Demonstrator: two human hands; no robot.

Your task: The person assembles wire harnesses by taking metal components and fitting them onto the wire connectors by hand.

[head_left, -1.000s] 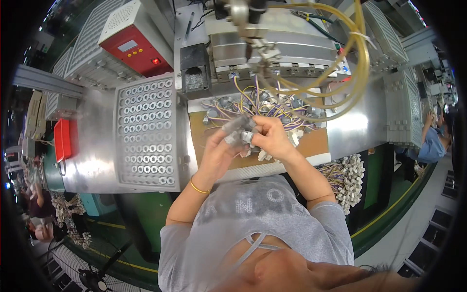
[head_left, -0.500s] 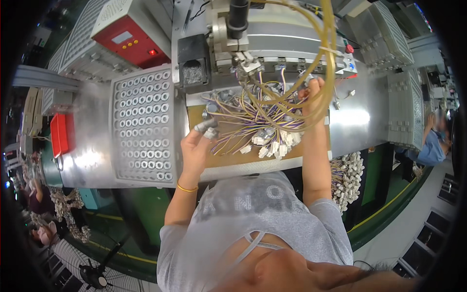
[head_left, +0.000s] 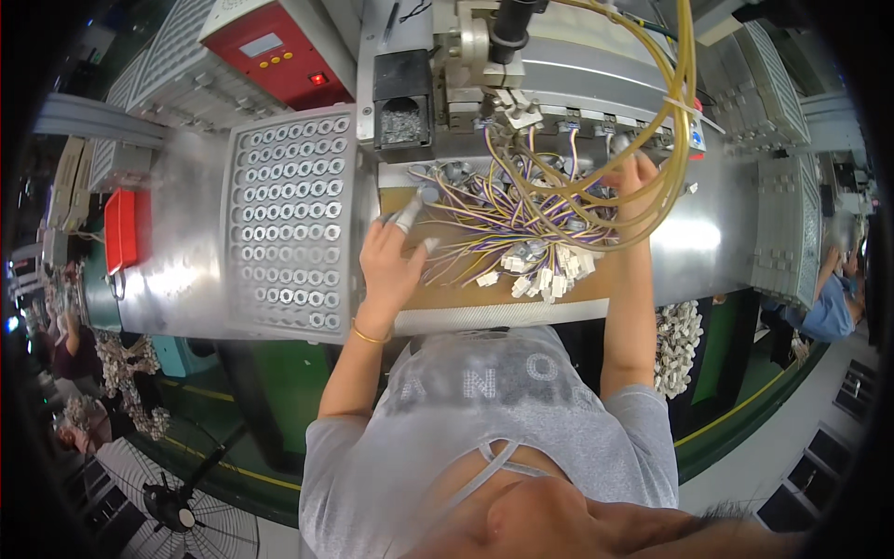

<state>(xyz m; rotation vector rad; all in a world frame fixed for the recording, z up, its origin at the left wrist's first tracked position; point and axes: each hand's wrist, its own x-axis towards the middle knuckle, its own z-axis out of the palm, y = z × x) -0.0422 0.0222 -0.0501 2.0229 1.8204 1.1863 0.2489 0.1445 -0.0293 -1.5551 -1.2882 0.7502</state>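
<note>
Wires [head_left: 470,226] with thin purple, yellow and white insulation fan over a flat brown board [head_left: 431,300], their blocky white plastic connectors [head_left: 557,273] gathered toward the body; we take that layout to keep the strands from knotting and the far ends facing the long silver metal fixture [head_left: 596,82]. At the board's upper left we see the left hand [head_left: 389,265] loosely spread, gripping nothing visible, its index finger, in a pale cover, stretched to a small round grey piece [head_left: 428,194]; we cannot tell whether they touch. We suppose the cover guards the skin. The right hand [head_left: 635,175] is bent at the fixture's front edge, fingers beside a rounded grey metal part [head_left: 619,143]; yellow translucent tubing [head_left: 687,70] crosses it, so we cannot tell if it grips that part. Left of the board, a pale grey plastic tray [head_left: 246,312] holds silver rings [head_left: 288,211] in rows, probably so that each sits apart and within easy reach.
</note>
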